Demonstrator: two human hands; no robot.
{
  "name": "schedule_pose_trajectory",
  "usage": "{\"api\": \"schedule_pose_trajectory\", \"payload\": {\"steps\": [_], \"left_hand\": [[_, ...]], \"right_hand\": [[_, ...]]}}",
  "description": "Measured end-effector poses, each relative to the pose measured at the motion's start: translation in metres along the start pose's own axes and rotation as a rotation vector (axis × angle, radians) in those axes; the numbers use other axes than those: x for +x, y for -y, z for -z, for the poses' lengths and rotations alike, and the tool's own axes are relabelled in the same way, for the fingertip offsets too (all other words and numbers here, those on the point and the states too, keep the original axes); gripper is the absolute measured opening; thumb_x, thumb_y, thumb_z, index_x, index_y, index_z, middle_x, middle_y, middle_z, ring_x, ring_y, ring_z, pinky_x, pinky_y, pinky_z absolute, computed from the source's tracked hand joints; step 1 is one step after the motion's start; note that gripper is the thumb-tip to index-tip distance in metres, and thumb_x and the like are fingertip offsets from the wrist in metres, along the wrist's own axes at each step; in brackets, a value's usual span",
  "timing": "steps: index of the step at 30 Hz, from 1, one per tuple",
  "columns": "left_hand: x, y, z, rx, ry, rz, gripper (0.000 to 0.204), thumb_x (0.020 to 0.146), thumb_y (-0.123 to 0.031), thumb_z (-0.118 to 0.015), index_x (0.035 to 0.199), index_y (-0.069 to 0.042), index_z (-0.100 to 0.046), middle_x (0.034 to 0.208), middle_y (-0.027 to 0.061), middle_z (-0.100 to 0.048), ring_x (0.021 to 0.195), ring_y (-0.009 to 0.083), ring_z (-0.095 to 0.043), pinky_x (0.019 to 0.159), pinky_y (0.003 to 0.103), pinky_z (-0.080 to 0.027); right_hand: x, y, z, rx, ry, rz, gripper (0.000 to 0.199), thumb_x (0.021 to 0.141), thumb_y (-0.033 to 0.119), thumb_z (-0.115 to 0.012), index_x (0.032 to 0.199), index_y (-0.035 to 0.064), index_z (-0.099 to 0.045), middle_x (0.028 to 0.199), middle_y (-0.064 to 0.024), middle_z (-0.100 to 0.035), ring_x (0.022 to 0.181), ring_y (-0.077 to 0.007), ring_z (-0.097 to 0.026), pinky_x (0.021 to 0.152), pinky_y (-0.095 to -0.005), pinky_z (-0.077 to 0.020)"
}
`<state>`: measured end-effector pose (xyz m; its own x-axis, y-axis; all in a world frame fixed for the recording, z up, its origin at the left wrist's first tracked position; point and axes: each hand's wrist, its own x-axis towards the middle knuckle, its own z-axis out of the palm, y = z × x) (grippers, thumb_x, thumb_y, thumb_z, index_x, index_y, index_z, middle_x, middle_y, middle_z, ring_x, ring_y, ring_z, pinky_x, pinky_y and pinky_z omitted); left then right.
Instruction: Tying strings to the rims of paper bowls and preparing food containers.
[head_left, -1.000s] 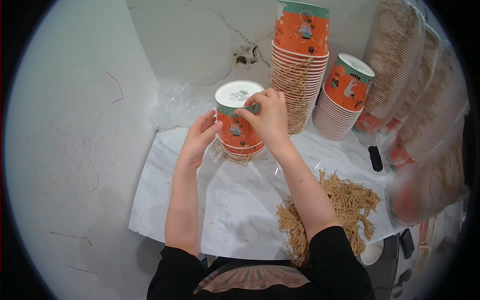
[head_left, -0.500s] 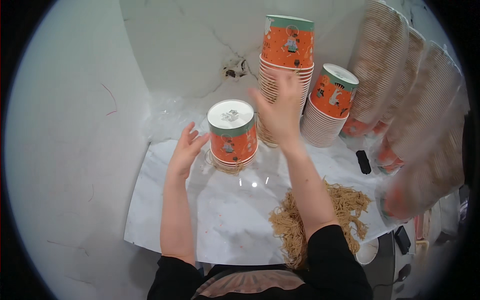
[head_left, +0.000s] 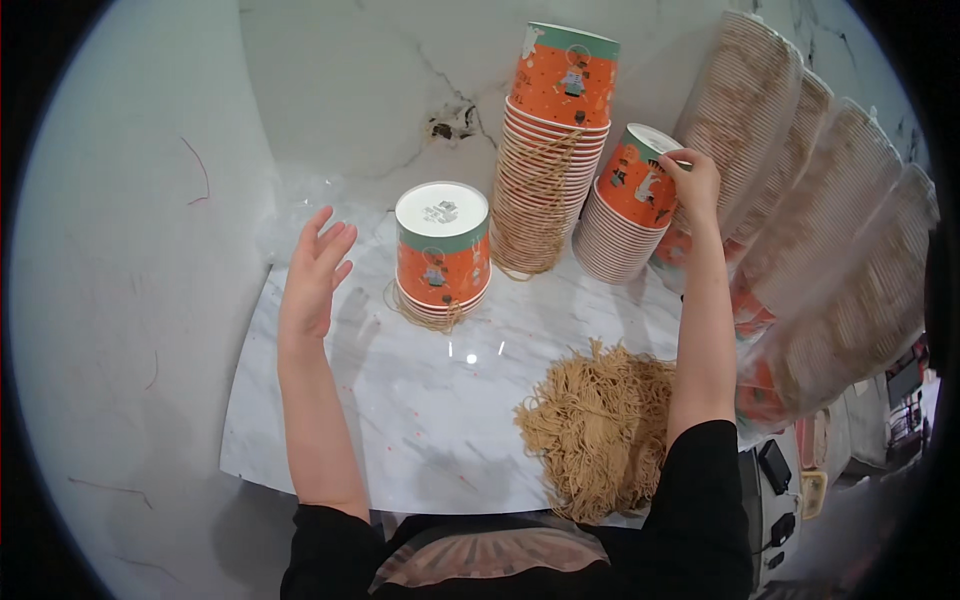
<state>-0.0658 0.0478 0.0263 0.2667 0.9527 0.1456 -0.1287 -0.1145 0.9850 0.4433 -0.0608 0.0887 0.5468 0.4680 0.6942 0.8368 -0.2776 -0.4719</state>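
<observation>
— what's on the marble table [head_left: 400, 440] here?

— paper cups, all orange with a green band, all upside down with their white bases up. a short stack [head_left: 441, 258] sits near the middle of the table toward the back edge, a loop of tan string around its foot. a tall stack [head_left: 552, 150] rises just behind it against the back wall, with string loops hanging down its side. a third, leaning stack [head_left: 628, 215] stands just right of the tall one.

— anything inside the cups?

— can't tell; the mouths face down and each cup nests over the next.

— and the hands?

— the right hand [head_left: 692, 185] is up at the leaning stack, fingers curled on the rim of its top cup [head_left: 642, 176]. that cup's long axis tilts, base pointing up and to the right, mouth down over the stack. the left hand [head_left: 315, 270] hovers open, fingers spread wide and holding nothing, near the left edge of the table, just left of the short stack and not touching it.

— the rest of the scene?

— a heap of tan string loops [head_left: 600, 430] lies at the front right of the table, beside the right forearm. long sleeves of cups wrapped in clear plastic [head_left: 830, 240] lean along the right side.
</observation>
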Motion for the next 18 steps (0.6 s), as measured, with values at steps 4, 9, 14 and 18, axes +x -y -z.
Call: {"api": "schedule_pose_trajectory", "payload": {"steps": [4,9,14,18], "left_hand": [[-0.005,-0.004,-0.002,0.006,0.019,-0.019,0.08,0.092,-0.039,-0.069,0.153,-0.004,-0.032,0.149,0.0174,-0.041,0.137,0.0261,-0.044,0.113,0.046,-0.035],[-0.012,-0.012,-0.003,-0.003,0.017,-0.043,0.076,0.093,-0.037,-0.068,0.152,-0.004,-0.034,0.148,0.0179,-0.044,0.136,0.0253,-0.046,0.113,0.046,-0.035],[-0.015,-0.016,-0.002,-0.016,0.014,-0.05,0.073,0.094,-0.034,-0.067,0.152,-0.006,-0.035,0.149,0.0182,-0.043,0.134,0.0247,-0.048,0.113,0.045,-0.035],[-0.016,-0.016,-0.007,-0.024,0.059,-0.058,0.078,0.089,-0.037,-0.072,0.151,-0.007,-0.036,0.151,0.0215,-0.04,0.14,0.0293,-0.042,0.116,0.045,-0.031]], "right_hand": [[0.004,0.006,-0.002,-0.062,-0.085,0.115,0.023,0.075,0.023,-0.081,0.089,0.0044,-0.078,0.085,-0.0174,-0.073,0.087,-0.0342,-0.07,0.084,-0.0418,-0.0523],[0.013,0.007,-0.001,-0.062,-0.164,0.102,0.021,0.076,0.022,-0.08,0.088,0.0048,-0.078,0.086,-0.0171,-0.074,0.084,-0.0337,-0.071,0.082,-0.042,-0.0533],[0.033,-0.003,0.007,0.033,-0.141,-0.001,0.02,0.079,0.022,-0.079,0.088,0.0045,-0.079,0.086,-0.0163,-0.075,0.082,-0.0304,-0.072,0.079,-0.0403,-0.0548],[0.052,-0.017,0.025,0.126,-0.157,0.041,0.023,0.083,0.023,-0.076,0.094,0.0034,-0.078,0.079,-0.0135,-0.074,0.071,-0.021,-0.072,0.07,-0.0335,-0.0544]]}}
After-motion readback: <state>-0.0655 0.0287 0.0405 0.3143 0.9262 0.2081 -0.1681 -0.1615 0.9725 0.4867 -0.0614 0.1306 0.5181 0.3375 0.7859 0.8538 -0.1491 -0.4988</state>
